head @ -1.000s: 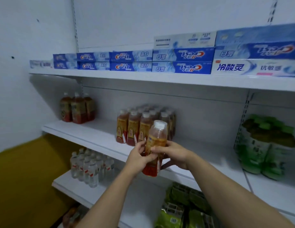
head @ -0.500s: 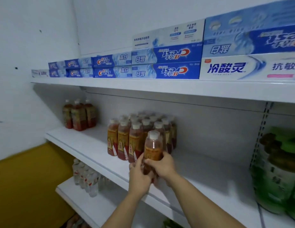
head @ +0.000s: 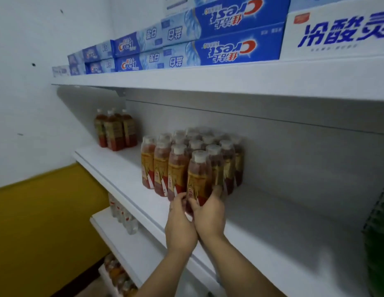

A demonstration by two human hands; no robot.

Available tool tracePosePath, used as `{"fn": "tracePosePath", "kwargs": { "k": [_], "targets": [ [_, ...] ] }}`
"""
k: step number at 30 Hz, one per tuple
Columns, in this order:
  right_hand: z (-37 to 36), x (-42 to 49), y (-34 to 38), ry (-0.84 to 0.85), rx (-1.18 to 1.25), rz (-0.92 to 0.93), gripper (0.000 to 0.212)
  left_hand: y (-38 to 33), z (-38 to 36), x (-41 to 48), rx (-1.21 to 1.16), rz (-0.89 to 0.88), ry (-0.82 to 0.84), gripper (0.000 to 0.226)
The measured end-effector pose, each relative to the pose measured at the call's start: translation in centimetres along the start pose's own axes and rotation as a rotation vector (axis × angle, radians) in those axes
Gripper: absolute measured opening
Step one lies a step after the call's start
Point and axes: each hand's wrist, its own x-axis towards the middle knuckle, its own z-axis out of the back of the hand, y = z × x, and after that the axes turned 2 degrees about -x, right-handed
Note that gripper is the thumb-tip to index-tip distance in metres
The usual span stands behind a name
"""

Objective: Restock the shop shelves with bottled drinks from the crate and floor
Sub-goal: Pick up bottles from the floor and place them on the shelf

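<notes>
Shelving fills our view: the middle shelf (head: 272, 221) runs from nine o'clock down to four, and the top shelf (head: 208, 78) crosses at twelve. Along the top we read "Crest" on blue toothpaste boxes (head: 229, 48), the nearer ones lying upside down, with "盐白" on their pale ends. At one o'clock a white box (head: 341, 33) shows large blue "冷酸灵", its last character cut by the frame. At the centre stands a block of amber bottles (head: 176, 159) with white caps and yellow-and-red labels too blurred for us to read. A green shape (head: 377, 264) at four o'clock is cut off and blurred. Three darker bottles (head: 115, 131) stand at ten o'clock, well apart from the block. Water bottles (head: 124, 215) at eight o'clock sit on the lower shelf (head: 122, 241), partly hidden under the middle shelf's lip.

We grasp one bottle (head: 198, 179) at the block's five o'clock corner, touching its neighbours. Our left hand (head: 180, 226) curls round its foot from seven o'clock and our right hand (head: 210, 215) wraps it from five. Our fingers hide its base. Bare shelf lies open at the block's three o'clock.
</notes>
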Motion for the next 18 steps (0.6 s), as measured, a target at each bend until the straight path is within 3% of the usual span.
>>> {"fn": "tracePosePath", "kwargs": {
  "k": [4,8,13,18],
  "targets": [
    [-0.1,0.1,0.3,0.021,-0.026,0.005,0.058,0.7,-0.2,-0.1,0.050,-0.031,-0.036,0.038],
    [-0.2,0.2,0.9,0.003,-0.158,0.012,0.059,0.5,-0.1,-0.2,-0.025,0.047,-0.029,0.025],
    [-0.8,0.6,0.6,0.028,-0.171,0.018,0.067,0.6,0.2,-0.2,-0.025,0.066,-0.012,0.039],
    [-0.5,1.0,1.1,0.049,-0.147,0.002,0.072,0.2,1.1,0.3,-0.088,0.081,0.055,0.035]
  ]
}}
